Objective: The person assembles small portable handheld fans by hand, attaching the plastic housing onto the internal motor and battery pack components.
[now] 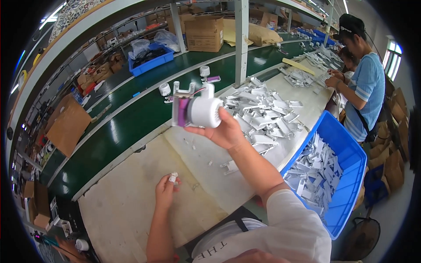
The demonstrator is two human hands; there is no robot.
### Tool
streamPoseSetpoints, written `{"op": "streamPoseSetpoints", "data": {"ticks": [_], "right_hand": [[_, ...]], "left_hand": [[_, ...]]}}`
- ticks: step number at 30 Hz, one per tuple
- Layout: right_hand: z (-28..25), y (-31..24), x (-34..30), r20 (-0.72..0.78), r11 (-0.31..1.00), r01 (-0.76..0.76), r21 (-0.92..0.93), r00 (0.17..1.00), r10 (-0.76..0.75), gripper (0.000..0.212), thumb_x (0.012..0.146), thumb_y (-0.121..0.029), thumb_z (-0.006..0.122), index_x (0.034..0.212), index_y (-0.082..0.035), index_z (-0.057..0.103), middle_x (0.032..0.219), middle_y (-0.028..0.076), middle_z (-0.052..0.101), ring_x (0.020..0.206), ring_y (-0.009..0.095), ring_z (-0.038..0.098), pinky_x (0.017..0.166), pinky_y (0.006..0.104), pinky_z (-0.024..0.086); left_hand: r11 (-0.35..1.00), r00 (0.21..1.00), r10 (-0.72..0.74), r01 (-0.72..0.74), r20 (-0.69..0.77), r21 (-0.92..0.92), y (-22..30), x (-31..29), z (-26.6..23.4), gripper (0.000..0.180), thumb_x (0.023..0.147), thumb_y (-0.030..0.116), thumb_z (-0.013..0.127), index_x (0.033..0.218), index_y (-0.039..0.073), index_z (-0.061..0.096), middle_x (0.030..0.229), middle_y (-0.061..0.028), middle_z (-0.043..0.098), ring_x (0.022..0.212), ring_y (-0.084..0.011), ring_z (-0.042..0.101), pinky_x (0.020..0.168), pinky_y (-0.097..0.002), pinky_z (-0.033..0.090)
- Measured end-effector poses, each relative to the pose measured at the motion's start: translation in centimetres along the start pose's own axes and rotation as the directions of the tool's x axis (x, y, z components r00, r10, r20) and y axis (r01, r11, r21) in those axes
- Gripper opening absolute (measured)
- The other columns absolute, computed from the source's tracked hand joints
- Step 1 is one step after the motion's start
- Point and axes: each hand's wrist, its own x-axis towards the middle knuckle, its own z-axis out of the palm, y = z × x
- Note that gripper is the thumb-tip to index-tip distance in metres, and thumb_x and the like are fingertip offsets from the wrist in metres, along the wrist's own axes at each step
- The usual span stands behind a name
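My right hand point(227, 131) is raised over the far side of the bench, fingers wrapped round a white round-bodied device point(205, 111). A purple block, a bracket and a thin wire show on the device's left end. Lower down, my left hand point(165, 191) pinches a small white plastic piece point(173, 177) above the bench top. To the right of the held device lies a heap of white plastic parts point(267, 111).
A green conveyor belt point(115, 133) runs beyond the bench point(127, 197), carrying similar white devices point(164, 89). A blue bin point(351, 193) of white parts stands at right. A metal post point(241, 44) rises by the belt. A person in blue point(368, 83) works at far right.
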Motion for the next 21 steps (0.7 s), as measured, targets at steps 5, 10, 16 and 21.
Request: {"op": "streamPoseSetpoints", "data": {"ticks": [5,10,16,21], "right_hand": [[-2.2,-8.6,-3.1,-0.147,0.962,0.148,-0.231,0.972,-0.185,0.065,0.083,-0.043,0.057,0.133,-0.011,0.030,0.129,0.011,0.042,0.120,0.030,0.041,0.097,0.0567,0.035],[-5.1,-14.6,-7.8,-0.273,0.903,0.212,-0.374,0.905,-0.325,0.057,0.085,-0.040,0.054,0.130,-0.010,0.034,0.126,0.012,0.044,0.118,0.031,0.042,0.099,0.0560,0.032],[-7.3,-17.9,-11.9,-0.393,0.849,0.315,-0.423,0.781,-0.486,0.043,0.089,-0.039,0.047,0.122,-0.012,0.045,0.115,0.010,0.055,0.107,0.029,0.052,0.097,0.0527,0.037],[-10.8,-22.2,-15.4,-0.452,0.795,0.386,-0.467,0.669,-0.590,0.043,0.086,-0.035,0.054,0.120,-0.011,0.045,0.118,0.010,0.051,0.110,0.030,0.049,0.098,0.0545,0.035]], "left_hand": [[0.999,0.999,-0.027,0.026,-0.024,-0.028,0.2,0.1,-0.1,0.026,0.090,0.012,0.042,0.109,-0.001,0.054,0.090,-0.0081,0.062,0.078,-0.0146,0.061,0.057,-0.0237,0.048],[0.998,0.997,-0.055,0.055,-0.053,-0.002,0.6,0.3,0.3,0.026,0.090,0.012,0.041,0.109,0.000,0.055,0.088,-0.0074,0.062,0.075,-0.0142,0.061,0.054,-0.0234,0.048],[0.998,0.993,-0.069,0.069,-0.094,-0.007,0.3,0.0,0.1,0.023,0.089,0.009,0.044,0.107,0.000,0.056,0.087,-0.0072,0.062,0.076,-0.0138,0.061,0.055,-0.0239,0.047],[0.997,0.992,-0.080,0.079,-0.099,-0.017,0.5,0.0,0.7,0.022,0.089,0.008,0.046,0.106,0.000,0.056,0.087,-0.0074,0.062,0.076,-0.0136,0.061,0.055,-0.0232,0.047]]}}
